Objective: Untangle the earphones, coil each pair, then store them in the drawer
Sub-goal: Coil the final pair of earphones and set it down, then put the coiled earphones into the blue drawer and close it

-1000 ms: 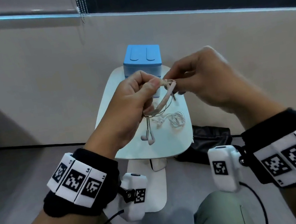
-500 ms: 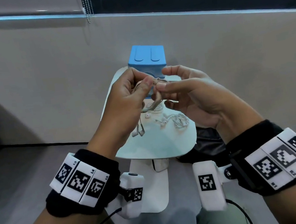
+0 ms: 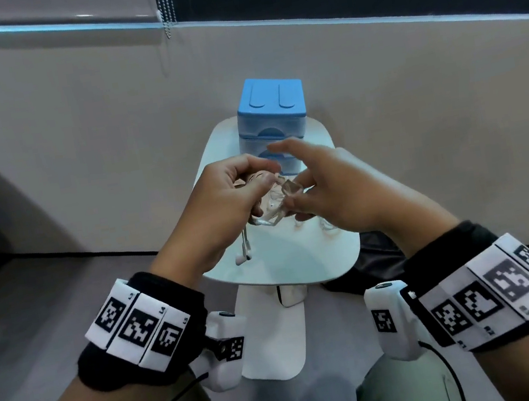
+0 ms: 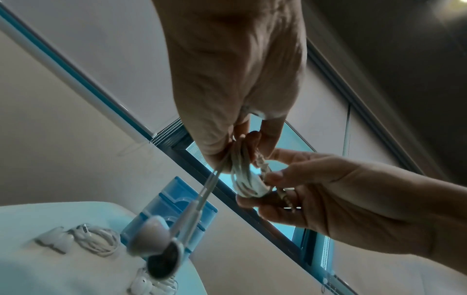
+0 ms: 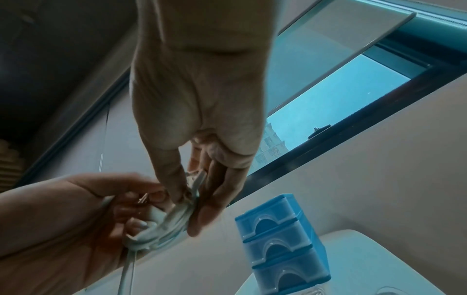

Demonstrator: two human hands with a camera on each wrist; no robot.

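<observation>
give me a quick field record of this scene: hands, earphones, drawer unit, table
left hand: grips a coiled bundle of earphone cable
right hand: pinches the same bundle, wrapping cable round it
held earphones: mostly coiled, two earbuds dangle below the left hand
other earphones: lie on the table beside the drawer unit
drawer unit: blue, three drawers, all closed
table: small, white, rounded

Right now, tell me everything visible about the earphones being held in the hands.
The held earphones are a white wired pair, the cable looking like smooth plastic. Most of it is gathered into a small coil held above the white table. The left hand grips the coil, while the right hand pinches its other side. Two strands hang down from the left hand, ending in both earbuds, which dangle side by side.
</observation>
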